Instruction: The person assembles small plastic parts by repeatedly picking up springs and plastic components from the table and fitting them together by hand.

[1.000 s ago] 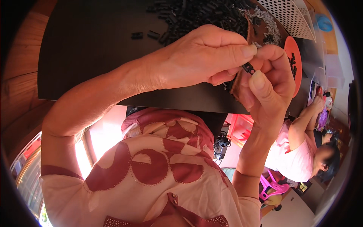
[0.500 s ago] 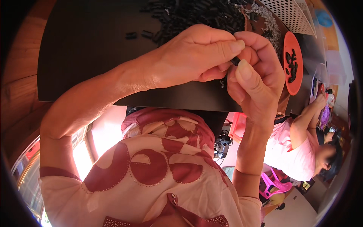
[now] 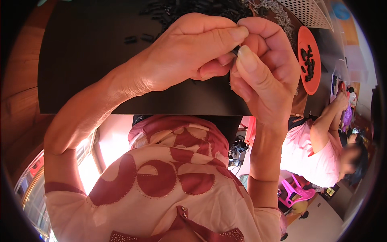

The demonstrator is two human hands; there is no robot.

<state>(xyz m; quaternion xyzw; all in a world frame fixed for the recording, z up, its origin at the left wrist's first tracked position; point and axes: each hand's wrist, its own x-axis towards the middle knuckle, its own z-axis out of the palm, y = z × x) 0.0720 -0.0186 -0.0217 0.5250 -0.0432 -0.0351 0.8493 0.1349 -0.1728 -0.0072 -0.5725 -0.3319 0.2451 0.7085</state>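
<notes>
My left hand (image 3: 197, 46) and my right hand (image 3: 266, 66) meet fingertip to fingertip above the dark table (image 3: 88, 76). Between their pinched thumbs and fingers sits a small black plastic piece (image 3: 236, 50), mostly covered by the fingertips. Both hands are closed on it. Behind my left hand lies a pile of similar black pieces (image 3: 165, 12), with a few loose ones (image 3: 131, 39) to its left. A heap of small silvery metal springs (image 3: 278, 10) lies beyond my right hand.
An orange plate (image 3: 301, 38) holding several black pieces lies to the right. Behind it stands a white perforated basket (image 3: 308, 12). A co-worker in a pink shirt (image 3: 308, 153) sits at the right, near a pink plastic stool (image 3: 296, 191). A black adapter with cables (image 3: 238, 152) is below the table edge.
Both hands have shifted slightly up and left in the view, still pinching the small black piece together. The table and plate appear slightly shifted too.
</notes>
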